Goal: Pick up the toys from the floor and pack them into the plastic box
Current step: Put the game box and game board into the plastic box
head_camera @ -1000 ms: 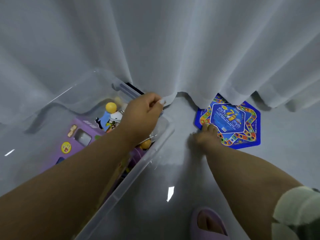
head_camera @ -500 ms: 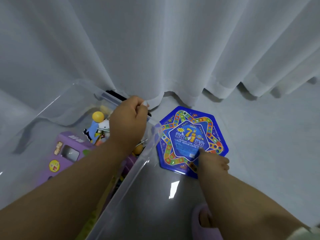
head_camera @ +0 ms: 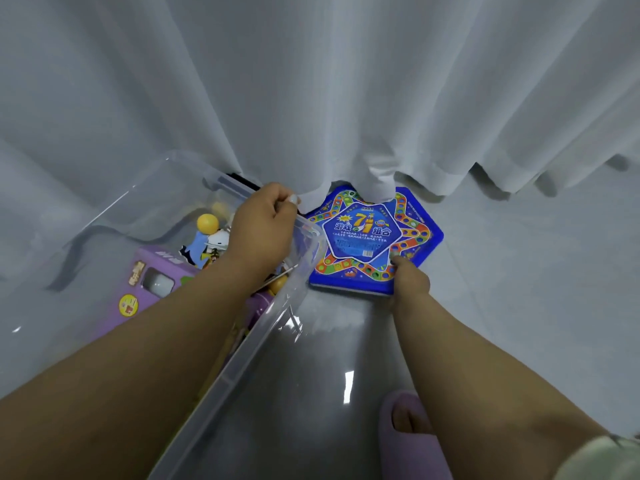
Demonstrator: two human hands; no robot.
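- Head view, looking down: white curtain [head_camera: 311, 81] fills the upper half, its hem reaching the grey floor [head_camera: 519, 289].
- Clear plastic box [head_camera: 273, 327] sits at left, its long rim running from lower centre up toward the curtain. Inside: a purple toy house [head_camera: 145, 289], a small figure with a yellow ball head [head_camera: 207, 223] and other pieces, partly hidden by the forearm.
- Blue hexagonal game board [head_camera: 367, 237] lies almost flat on the floor just right of the box's far corner, printed face up, no clear long axis; its far edge is tucked under the curtain hem.
- Left hand [head_camera: 263, 230] is over the box's far corner, fingers curled and pinching the curtain hem.
- Right hand [head_camera: 410, 282] grips the board's near right edge, thumb on top of the printed face, fingers hidden beneath; that edge looks slightly raised.
- Purple slipper [head_camera: 408, 438] with a foot in it, bottom centre.
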